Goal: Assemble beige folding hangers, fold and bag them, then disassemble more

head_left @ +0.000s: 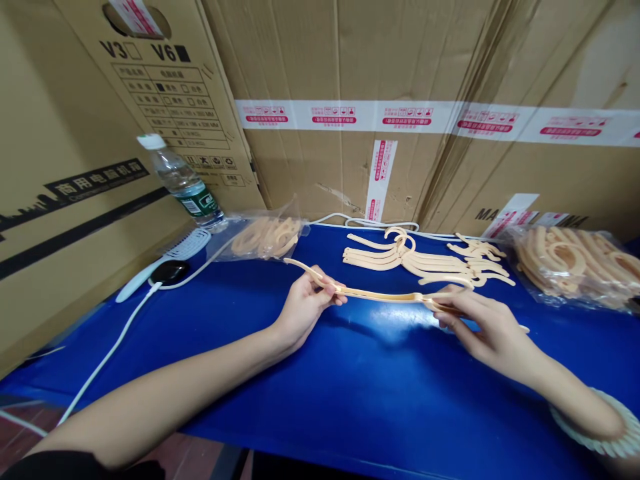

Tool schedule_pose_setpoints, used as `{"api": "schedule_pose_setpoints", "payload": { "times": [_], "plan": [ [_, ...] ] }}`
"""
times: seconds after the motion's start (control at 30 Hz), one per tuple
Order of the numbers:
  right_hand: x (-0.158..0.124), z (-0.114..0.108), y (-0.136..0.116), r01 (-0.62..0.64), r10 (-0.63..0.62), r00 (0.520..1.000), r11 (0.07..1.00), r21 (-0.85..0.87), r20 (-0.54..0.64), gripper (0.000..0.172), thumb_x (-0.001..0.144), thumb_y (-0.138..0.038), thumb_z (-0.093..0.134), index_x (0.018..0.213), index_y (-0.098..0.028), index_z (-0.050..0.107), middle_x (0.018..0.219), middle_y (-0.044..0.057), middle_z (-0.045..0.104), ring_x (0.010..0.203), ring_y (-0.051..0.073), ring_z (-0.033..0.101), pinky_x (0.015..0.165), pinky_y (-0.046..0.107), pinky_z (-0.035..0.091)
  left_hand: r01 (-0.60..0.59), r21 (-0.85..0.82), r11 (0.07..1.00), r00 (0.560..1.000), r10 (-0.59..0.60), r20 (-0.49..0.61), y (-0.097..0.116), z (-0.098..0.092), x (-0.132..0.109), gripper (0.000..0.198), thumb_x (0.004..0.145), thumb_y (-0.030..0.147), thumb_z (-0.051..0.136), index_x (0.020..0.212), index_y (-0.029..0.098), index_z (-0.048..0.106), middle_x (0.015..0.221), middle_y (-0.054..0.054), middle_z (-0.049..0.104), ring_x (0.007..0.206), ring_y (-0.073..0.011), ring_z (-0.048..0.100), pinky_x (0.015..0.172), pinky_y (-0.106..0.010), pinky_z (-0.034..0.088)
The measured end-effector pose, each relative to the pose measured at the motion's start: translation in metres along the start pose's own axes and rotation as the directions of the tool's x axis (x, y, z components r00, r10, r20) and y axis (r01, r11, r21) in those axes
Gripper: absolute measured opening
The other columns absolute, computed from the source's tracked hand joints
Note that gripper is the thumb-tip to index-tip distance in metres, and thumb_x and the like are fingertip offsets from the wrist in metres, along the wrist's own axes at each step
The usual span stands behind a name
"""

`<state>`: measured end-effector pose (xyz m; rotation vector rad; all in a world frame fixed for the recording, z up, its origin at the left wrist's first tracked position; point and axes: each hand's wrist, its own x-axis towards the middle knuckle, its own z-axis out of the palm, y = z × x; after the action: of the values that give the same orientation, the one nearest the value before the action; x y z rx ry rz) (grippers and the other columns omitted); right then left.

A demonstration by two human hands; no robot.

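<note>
A long, thin beige folding clothes hanger (380,295) is stretched out sideways above the blue table (350,387). My left hand (310,300) pinches it towards its left end, where a curved tip sticks out past the fingers. Near its other end my right hand (483,323) has fingers and thumb closed on it; part of the hanger there is hidden by the fingers. Just behind lies a group of beige hangers (373,259), several stacked side by side with their hooks together. More loose beige pieces (477,250) lie to the right of that group.
Clear bags of beige parts lie at the back left (265,237) and far right (575,263). A water bottle (185,183), a white hairbrush (187,247) and a black device (170,271) with a white cable are on the left. Cardboard boxes (325,60) wall in the back.
</note>
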<state>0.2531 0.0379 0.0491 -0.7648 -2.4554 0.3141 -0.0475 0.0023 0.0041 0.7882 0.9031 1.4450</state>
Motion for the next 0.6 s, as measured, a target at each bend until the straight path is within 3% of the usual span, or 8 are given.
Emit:
{"api": "schedule_pose_setpoints", "payload": {
  "times": [0.27, 0.47, 0.6],
  "plan": [
    [0.0030, -0.0058, -0.0065, -0.110, 0.111, 0.994, 0.989, 0.097, -0.009, 0.014, 0.099, -0.027, 0.052, 0.102, -0.023, 0.065, 0.084, 0.004, 0.071, 0.066, 0.016, 0.068, 0.061, 0.027, 0.056, 0.022, -0.013, 1.000, 0.999, -0.023, -0.023, 0.0016, 0.0009, -0.0024, 0.044, 0.068, 0.032, 0.093, 0.075, 0.016, 0.053, 0.084, -0.003, 0.072, 0.072, -0.0141, 0.071, 0.074, -0.027, 0.059],
    [0.0035, -0.0083, -0.0070, -0.131, 0.136, 0.990, 0.984, 0.118, -0.038, 0.013, 0.098, -0.028, 0.056, 0.104, -0.024, 0.066, 0.089, 0.004, 0.071, 0.064, 0.015, 0.067, 0.056, 0.026, 0.055, 0.032, -0.015, 0.999, 0.999, -0.032, -0.030, 0.0055, 0.0038, -0.0058, 0.043, 0.065, 0.029, 0.094, 0.077, 0.015, 0.055, 0.090, -0.005, 0.074, 0.079, -0.0163, 0.074, 0.074, -0.024, 0.059],
    [0.0028, -0.0063, -0.0045, -0.194, 0.205, 0.978, 0.960, 0.201, -0.032, 0.012, 0.097, -0.033, 0.059, 0.099, -0.022, 0.065, 0.081, 0.003, 0.067, 0.056, 0.012, 0.062, 0.049, 0.023, 0.053, 0.025, -0.046, 0.999, 1.000, -0.026, -0.016, 0.0063, 0.0045, -0.0054, 0.043, 0.065, 0.028, 0.094, 0.077, 0.015, 0.055, 0.092, -0.004, 0.075, 0.081, -0.0154, 0.075, 0.074, -0.020, 0.058]
  ]
}}
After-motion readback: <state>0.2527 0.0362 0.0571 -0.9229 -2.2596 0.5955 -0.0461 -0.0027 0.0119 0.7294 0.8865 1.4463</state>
